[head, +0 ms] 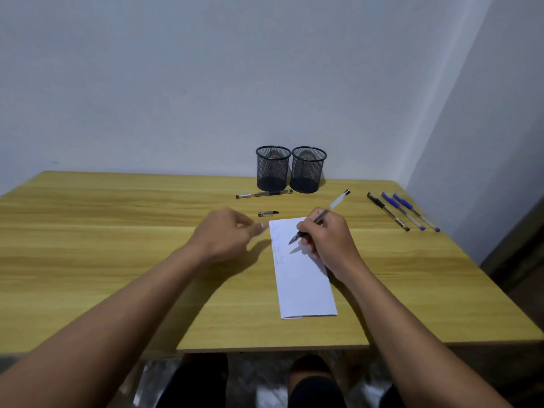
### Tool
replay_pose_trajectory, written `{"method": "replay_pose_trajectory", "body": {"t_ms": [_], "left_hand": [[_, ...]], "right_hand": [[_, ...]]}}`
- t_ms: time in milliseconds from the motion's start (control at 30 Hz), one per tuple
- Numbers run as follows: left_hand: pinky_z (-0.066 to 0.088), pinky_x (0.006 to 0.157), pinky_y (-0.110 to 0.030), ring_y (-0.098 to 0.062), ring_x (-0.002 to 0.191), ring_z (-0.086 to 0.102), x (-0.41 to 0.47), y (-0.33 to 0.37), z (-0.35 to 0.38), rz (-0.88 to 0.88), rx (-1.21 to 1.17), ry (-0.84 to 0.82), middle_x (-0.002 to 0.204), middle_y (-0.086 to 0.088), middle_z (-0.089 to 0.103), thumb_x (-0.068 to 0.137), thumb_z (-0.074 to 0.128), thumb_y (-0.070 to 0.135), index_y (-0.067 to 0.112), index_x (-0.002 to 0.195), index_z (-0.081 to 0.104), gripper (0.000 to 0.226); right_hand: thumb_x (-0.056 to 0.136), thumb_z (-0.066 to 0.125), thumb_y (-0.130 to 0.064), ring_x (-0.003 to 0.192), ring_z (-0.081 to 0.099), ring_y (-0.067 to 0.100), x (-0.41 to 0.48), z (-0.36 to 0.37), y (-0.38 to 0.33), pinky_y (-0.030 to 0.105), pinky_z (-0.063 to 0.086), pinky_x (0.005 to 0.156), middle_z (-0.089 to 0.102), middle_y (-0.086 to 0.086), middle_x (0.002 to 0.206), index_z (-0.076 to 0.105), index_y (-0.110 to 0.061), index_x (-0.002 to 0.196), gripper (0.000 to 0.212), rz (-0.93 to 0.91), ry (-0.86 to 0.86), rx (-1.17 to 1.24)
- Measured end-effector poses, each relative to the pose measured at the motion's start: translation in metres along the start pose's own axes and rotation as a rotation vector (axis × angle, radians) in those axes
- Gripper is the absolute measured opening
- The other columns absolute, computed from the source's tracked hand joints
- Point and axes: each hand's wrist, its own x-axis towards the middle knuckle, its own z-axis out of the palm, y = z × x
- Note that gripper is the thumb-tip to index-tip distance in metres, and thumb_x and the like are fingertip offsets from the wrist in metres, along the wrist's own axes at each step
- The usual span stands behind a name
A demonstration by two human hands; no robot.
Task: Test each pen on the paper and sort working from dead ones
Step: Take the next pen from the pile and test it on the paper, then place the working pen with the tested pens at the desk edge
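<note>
My right hand [332,245] grips a clear-barrelled pen [335,203], its tip just above the folded white paper [303,287], which bears faint scribbles near its top left. My left hand [226,234] hovers, blurred, just left of the paper's top corner, fingers loosely curled with nothing in them. A loose pen cap [268,213] lies just beyond that hand. A capped black pen [264,194] lies in front of two black mesh cups [273,167] [308,169]. At the right, one black pen [388,212] and two blue pens [402,211] [416,212] lie side by side.
The wooden table [117,260] stands against a pale wall, with a corner wall close on the right. The table's front edge steps back on either side of my knees [312,381].
</note>
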Motion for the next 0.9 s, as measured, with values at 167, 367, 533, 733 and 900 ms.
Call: {"method": "replay_pose_trajectory", "body": {"t_ms": [167,367,533,733,900], "left_hand": [[0.051,0.092,-0.036,-0.021,0.110,0.064,0.051,0.005,0.017,0.033,0.112,0.120,0.124,0.002,0.069,0.093,0.062,0.044,0.023,0.127,0.067,0.041],[0.053,0.081,-0.037,-0.023,0.098,0.064,0.070,0.004,0.032,0.081,0.249,0.194,0.105,0.000,0.074,0.093,0.064,0.030,0.026,0.107,0.075,0.018],[0.046,0.069,-0.018,-0.014,0.082,0.067,0.062,0.005,0.020,0.146,-0.165,0.214,0.088,0.002,0.073,0.086,0.071,0.011,0.018,0.093,0.072,0.010],[0.046,0.066,-0.013,0.005,0.060,0.061,0.042,0.019,0.016,0.190,-0.404,0.115,0.073,0.008,0.071,0.082,0.079,0.010,0.019,0.088,0.074,0.013],[0.057,0.075,-0.036,-0.014,0.071,0.064,0.023,0.072,-0.009,0.320,-0.571,0.046,0.078,-0.003,0.073,0.083,0.077,0.006,0.018,0.089,0.075,0.013]], "right_hand": [[0.092,0.064,-0.006,0.047,0.045,0.012,0.011,-0.011,-0.014,0.024,0.035,0.041,0.056,0.003,0.056,0.057,-0.008,0.076,0.017,-0.051,0.055,0.078],[0.096,0.063,-0.009,0.063,0.056,0.017,0.020,-0.022,-0.015,0.026,0.047,0.048,0.061,0.008,0.068,0.065,-0.005,0.084,0.013,-0.025,0.083,0.177],[0.095,0.066,-0.011,0.072,0.065,0.019,0.025,-0.020,-0.012,0.029,0.053,0.056,0.070,0.010,0.076,0.069,-0.009,0.087,0.009,0.002,0.112,0.257],[0.092,0.071,-0.010,0.084,0.069,0.016,0.025,-0.016,-0.007,0.027,0.058,0.063,0.071,0.002,0.081,0.073,-0.014,0.086,0.008,0.007,0.154,0.275],[0.092,0.070,-0.008,0.080,0.068,0.015,0.004,-0.039,-0.051,0.025,0.058,0.060,0.070,0.003,0.078,0.071,-0.013,0.087,0.007,-0.088,0.157,0.314]]}}
